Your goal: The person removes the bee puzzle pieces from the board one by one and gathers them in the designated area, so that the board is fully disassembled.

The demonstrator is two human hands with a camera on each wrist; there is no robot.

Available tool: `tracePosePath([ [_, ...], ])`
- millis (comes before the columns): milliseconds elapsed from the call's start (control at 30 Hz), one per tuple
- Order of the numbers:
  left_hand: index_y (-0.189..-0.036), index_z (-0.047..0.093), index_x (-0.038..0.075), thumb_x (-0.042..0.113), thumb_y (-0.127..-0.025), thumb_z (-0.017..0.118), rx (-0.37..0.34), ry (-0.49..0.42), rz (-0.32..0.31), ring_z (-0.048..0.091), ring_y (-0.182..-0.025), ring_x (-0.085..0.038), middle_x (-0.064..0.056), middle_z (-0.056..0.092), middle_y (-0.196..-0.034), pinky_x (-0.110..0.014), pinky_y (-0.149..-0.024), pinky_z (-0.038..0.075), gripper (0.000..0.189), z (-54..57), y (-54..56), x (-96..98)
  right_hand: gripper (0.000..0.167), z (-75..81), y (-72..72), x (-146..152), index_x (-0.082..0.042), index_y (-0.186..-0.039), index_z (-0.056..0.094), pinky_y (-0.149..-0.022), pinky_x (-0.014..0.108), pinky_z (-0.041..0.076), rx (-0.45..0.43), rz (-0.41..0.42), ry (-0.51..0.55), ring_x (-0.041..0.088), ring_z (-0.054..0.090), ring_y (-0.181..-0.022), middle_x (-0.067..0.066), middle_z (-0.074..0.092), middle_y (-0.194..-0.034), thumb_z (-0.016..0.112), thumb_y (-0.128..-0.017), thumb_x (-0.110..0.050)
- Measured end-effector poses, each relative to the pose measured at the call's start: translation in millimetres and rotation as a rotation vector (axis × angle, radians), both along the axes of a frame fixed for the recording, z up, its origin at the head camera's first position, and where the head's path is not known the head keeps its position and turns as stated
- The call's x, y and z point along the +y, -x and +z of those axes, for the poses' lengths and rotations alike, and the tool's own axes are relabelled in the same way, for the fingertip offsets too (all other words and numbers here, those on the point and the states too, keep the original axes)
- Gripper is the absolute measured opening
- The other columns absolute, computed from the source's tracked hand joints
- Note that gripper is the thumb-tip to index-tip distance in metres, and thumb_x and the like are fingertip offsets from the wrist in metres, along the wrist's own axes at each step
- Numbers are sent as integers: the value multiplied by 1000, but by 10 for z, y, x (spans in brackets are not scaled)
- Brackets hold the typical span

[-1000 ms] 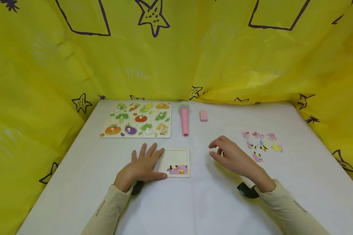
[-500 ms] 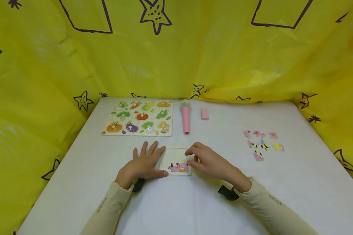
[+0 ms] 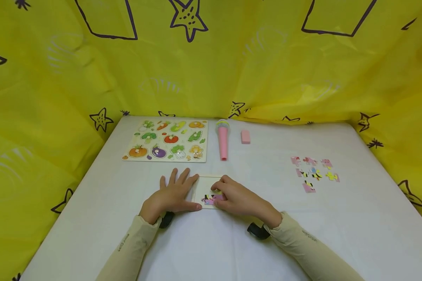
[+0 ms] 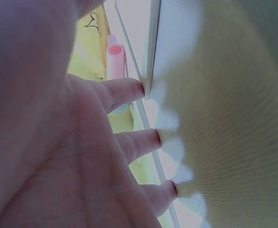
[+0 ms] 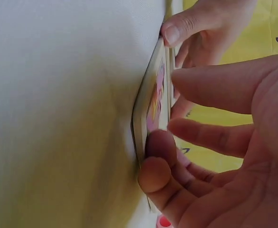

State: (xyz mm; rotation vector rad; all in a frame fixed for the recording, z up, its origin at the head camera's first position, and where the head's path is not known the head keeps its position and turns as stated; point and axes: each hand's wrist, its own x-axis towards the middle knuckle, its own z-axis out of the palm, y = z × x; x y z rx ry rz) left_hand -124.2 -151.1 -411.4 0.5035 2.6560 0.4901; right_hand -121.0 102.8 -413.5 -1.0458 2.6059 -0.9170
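In the head view, my left hand (image 3: 172,197) lies with fingers spread at the left side of a small white puzzle tray (image 3: 205,182). Its thumb touches the tray's lower left corner and its index finger the upper left one. A few joined pink and yellow puzzle pieces (image 3: 208,200) lie along the tray's lower edge. Over their right part is my right hand (image 3: 240,199), fingers bent, thumb and index finger apart. From the right wrist view, no piece shows between those fingertips; the tray (image 5: 141,116) stands close beside them. The right hand hides the tray's right side.
Several loose puzzle pieces (image 3: 314,173) lie at the right of the white table. Toward the back are a vegetable peg board (image 3: 165,140), a pink toy microphone (image 3: 223,142) and a pink block (image 3: 245,137). Yellow cloth (image 3: 211,70) hangs behind the table.
My right hand has moved left from beside the tray to over its pieces. The left hand has stayed at the tray's left edge, and the view has shifted slightly.
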Motion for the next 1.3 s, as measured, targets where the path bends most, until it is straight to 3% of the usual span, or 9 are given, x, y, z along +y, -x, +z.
tracePosePath([
  [233,-170,30,12,57,-92,79,-6,19,-5,-3,-158,-56,-22,10,-177,-83,-115,-1,103,-7,18,-2,27,-3,15,-70,2,-117,69,-69,30,49,28,2,-49,13,52,-72,7,51,-105,76,-92,-6],
  [600,-170,30,12,55,-92,80,-3,12,-6,-4,-158,-56,-21,9,-177,-83,-115,-1,102,-5,31,3,20,-11,-10,-126,-3,-104,67,-71,31,48,51,-18,-105,17,52,-76,5,50,-101,82,-92,-6],
  [900,-170,30,12,56,-92,80,-14,16,-5,-4,-158,-56,-22,9,-177,-83,-115,-1,102,-32,12,2,28,-62,-51,-143,-9,-104,58,-68,32,46,70,-42,-105,17,50,-74,3,48,-98,83,-92,-9],
  [1300,-170,28,13,56,-93,79,-10,23,-6,-5,-159,-55,-21,8,-177,-82,-116,-2,102,-10,36,9,29,-40,-66,-118,-10,-102,58,-71,33,46,129,-45,-50,16,52,-76,-1,55,-90,84,-90,-6],
])
